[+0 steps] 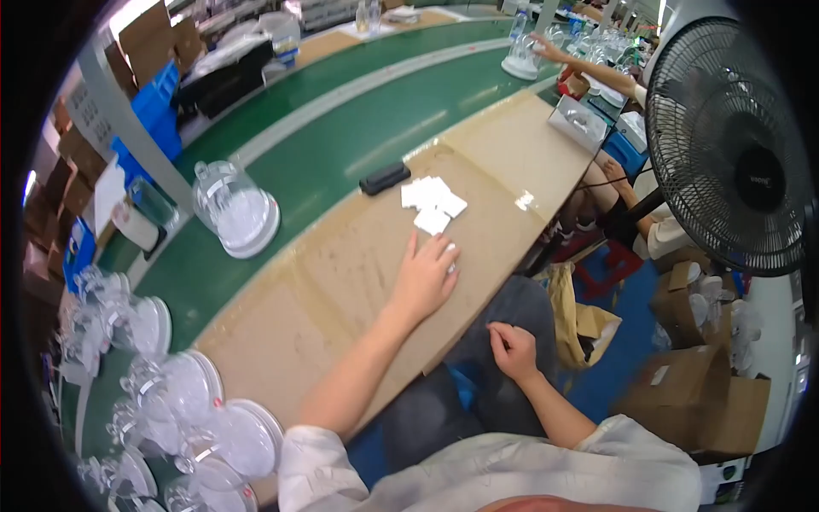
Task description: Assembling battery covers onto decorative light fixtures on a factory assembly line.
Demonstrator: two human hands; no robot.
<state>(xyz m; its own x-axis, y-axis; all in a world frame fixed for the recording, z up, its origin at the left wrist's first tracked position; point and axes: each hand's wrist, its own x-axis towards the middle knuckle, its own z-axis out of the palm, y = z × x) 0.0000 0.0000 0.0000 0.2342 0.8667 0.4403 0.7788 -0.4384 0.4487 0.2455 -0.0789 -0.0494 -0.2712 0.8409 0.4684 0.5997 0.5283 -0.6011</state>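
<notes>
One loosely curled right hand I see over the grey-trousered lap, contents hidden; on the brown table, the half-spread left hand touches, perhaps grips, a small white piece, flat white square cards just beyond.

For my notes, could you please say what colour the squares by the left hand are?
The squares are white, clearest in the head view.

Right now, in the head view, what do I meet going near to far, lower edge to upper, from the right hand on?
Right hand → left hand → white cards → open white box → clear dome on a white base by the co-worker's hand.
</notes>
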